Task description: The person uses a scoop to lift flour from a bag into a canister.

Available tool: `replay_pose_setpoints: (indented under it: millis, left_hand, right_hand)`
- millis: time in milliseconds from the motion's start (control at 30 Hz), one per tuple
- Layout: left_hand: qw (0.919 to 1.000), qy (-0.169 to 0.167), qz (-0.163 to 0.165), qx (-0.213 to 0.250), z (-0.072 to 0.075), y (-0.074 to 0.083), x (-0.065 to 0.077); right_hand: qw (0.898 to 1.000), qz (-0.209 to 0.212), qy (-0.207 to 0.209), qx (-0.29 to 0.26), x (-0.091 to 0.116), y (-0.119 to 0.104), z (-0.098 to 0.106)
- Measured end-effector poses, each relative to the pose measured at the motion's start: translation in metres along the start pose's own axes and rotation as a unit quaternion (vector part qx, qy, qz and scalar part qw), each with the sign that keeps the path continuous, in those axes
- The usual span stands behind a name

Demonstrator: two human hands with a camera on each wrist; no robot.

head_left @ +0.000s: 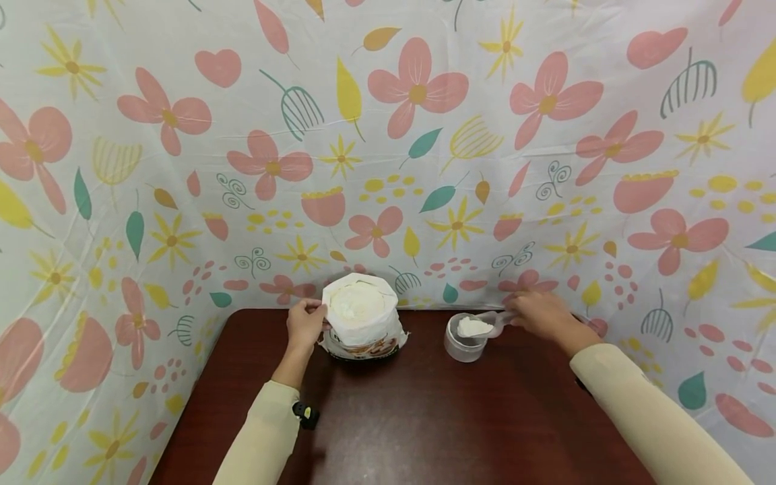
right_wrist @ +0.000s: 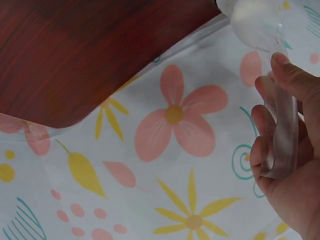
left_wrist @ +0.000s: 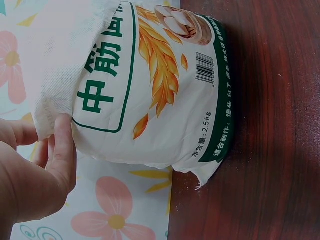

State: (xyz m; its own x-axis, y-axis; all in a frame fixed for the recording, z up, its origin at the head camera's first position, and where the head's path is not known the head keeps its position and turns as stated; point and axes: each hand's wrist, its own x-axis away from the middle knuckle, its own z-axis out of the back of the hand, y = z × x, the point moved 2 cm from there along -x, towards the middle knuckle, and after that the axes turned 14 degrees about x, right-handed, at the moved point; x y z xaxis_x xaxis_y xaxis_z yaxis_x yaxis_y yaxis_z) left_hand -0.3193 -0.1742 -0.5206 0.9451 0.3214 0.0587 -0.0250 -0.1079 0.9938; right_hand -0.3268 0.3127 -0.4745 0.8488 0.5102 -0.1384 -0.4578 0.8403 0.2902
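Observation:
An opened flour bag (head_left: 370,333) with its white rim folded outward stands at the back of the table, full of white flour (head_left: 358,303). My left hand (head_left: 306,323) pinches the folded rim at its left side; the left wrist view shows the bag's printed wheat ear (left_wrist: 159,70) and the thumb and fingers at the cloth edge. My right hand (head_left: 536,313) grips the handle of a clear plastic scoop (right_wrist: 285,130). White flour heaps in the scoop's bowl (head_left: 475,327), which overlaps the top of a round clear container (head_left: 463,349) in the head view.
The dark red-brown table (head_left: 418,417) reaches back to a flower-printed cloth (head_left: 388,168) hanging behind it. The container stands to the right of the bag, with a strip of tabletop between them. A black wrist camera (head_left: 306,415) sits on the left sleeve.

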Motion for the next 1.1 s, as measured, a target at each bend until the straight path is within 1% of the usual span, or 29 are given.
replay_pose_setpoints:
  millis: [200, 400, 600, 867, 1100]
  left_hand:
    - [1.0, 0.0, 0.002, 0.004, -0.001, -0.001, 0.001]
    - [1.0, 0.009, 0.001, 0.004, 0.0, -0.001, 0.0]
    - [1.0, 0.005, 0.006, 0.003, -0.001, 0.0, 0.001]
    - [0.9999, 0.006, 0.003, 0.01, -0.001, 0.002, 0.001]
    - [1.0, 0.001, -0.004, 0.008, -0.002, 0.004, 0.002]
  right_hand:
    - [1.0, 0.02, 0.004, 0.011, -0.007, -0.003, 0.0]
    - [1.0, 0.023, 0.0, 0.015, -0.012, -0.006, 0.003]
    - [0.999, 0.027, -0.007, 0.034, -0.017, -0.009, 0.006]
    - [0.997, 0.022, -0.038, 0.058, -0.028, -0.016, 0.007]
    - [0.994, 0.036, -0.023, 0.097, -0.034, -0.023, 0.005]
